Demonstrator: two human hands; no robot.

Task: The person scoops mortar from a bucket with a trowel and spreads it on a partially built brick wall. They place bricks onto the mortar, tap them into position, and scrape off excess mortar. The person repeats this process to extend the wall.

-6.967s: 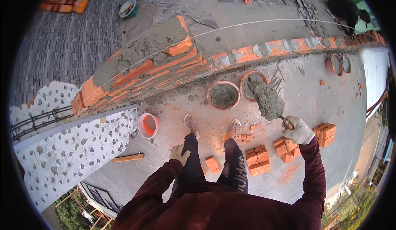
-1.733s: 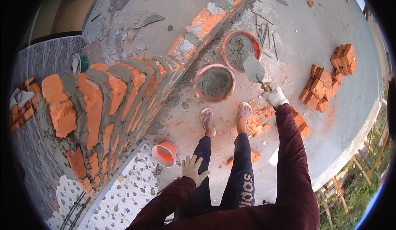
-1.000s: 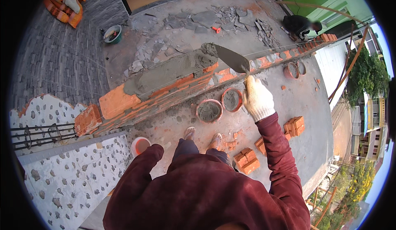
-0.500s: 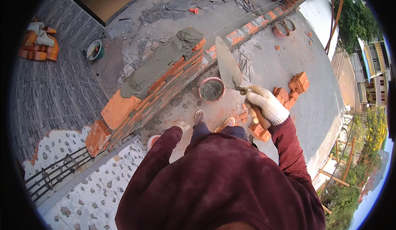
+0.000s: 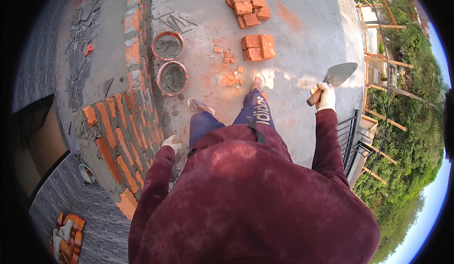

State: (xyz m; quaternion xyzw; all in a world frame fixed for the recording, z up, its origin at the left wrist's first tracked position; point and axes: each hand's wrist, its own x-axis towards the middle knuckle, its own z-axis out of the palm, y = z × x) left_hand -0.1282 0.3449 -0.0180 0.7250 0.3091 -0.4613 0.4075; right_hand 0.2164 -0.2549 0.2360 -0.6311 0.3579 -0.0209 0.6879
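My right hand [image 5: 326,96], in a cream work glove, is closed around the wooden handle of a pointing trowel [image 5: 341,74]. The trowel's grey blade is held out to the right, above the concrete floor. Low at my left side hangs my gloved left hand [image 5: 172,143], close to the brick wall [image 5: 124,138]; its fingers are too small and partly hidden to read. Two round tubs of wet mortar, a nearer one [image 5: 172,78] and a farther one [image 5: 168,45], stand beside the wall, ahead of my feet.
A small brick stack [image 5: 258,48] sits ahead of my feet, with a larger brick pile [image 5: 248,8] beyond it. Brick rubble [image 5: 231,78] and thin rods [image 5: 177,23] lie on the floor. At right, a dark metal railing [image 5: 348,138] borders the drop toward trees.
My view and body have turned right, so the wall now lies along my left. The trowel has swung out to my right, still in my right hand.
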